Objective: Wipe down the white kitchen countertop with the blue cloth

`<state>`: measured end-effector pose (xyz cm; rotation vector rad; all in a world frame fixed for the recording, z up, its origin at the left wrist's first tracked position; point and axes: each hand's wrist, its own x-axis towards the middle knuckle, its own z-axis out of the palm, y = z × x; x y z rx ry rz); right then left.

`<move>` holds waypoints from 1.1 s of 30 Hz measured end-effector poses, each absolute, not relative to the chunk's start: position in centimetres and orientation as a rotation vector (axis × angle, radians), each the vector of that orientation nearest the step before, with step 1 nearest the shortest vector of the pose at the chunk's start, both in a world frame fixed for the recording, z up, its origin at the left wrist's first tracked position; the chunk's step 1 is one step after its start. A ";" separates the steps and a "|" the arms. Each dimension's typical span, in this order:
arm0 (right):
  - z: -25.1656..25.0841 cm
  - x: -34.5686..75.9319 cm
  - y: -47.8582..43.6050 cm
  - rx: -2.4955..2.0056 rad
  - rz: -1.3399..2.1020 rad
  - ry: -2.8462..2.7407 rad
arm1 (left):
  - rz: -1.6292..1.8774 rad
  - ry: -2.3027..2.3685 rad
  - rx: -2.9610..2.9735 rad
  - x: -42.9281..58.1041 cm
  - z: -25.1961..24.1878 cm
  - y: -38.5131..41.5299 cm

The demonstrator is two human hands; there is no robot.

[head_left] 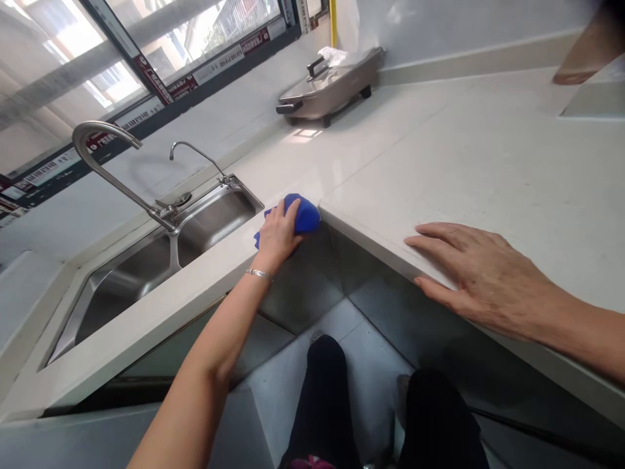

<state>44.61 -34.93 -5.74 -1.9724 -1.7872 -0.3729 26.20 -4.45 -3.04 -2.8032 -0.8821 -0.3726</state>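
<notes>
Blue cloth: laid over the front edge of the sink-side run of the counter [439, 163], just beside the inner corner where the two runs meet; the blue cloth [306, 215] is partly covered by fingers.
Left hand: closed over the cloth, which is gripped and apparently pressed down by the left hand [279, 229]; a bracelet [258, 273] is worn at the wrist.
Right hand: nothing is held; the right hand [483, 280] is spread wide at the front edge of the other run, thumb lower than the fingers. Whether weight is put on it cannot be told.
Sink: the two-basin sink [174, 253] is set between the front edge and the window wall.
Pan: the lidded pan [336, 103] is stood near the back edge, well apart from both hands.
Wiping: judged to be in hand, at the inner corner.
Next stroke: firm, flat pressure would be called for, with the cloth guided closely along the edge.
</notes>
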 end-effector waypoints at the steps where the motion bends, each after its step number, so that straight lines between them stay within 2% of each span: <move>1: -5.8 44.7 -35.0 -1.964 -0.372 -1.783 | -0.352 -0.838 -2.802 25.2 -3.0 -4.5; 11: -7.0 45.7 -34.8 -1.974 -0.396 -1.831 | -0.339 -0.942 -2.626 6.0 -3.8 -4.8; 19: -7.8 45.8 -34.6 -1.964 -0.405 -1.825 | -0.325 -1.357 -2.554 -13.4 -2.9 -4.2; 22: -7.9 45.9 -34.4 -1.949 -0.453 -1.848 | -0.437 -1.574 -2.449 -18.0 -2.3 -4.6; 28: -7.9 45.5 -34.2 -1.983 -0.525 -1.838 | -0.492 -2.029 -2.091 -16.0 -1.7 -5.1; 33: -8.0 45.2 -34.1 -2.044 -0.549 -1.789 | -0.415 -1.932 -2.248 -9.3 -1.5 -4.5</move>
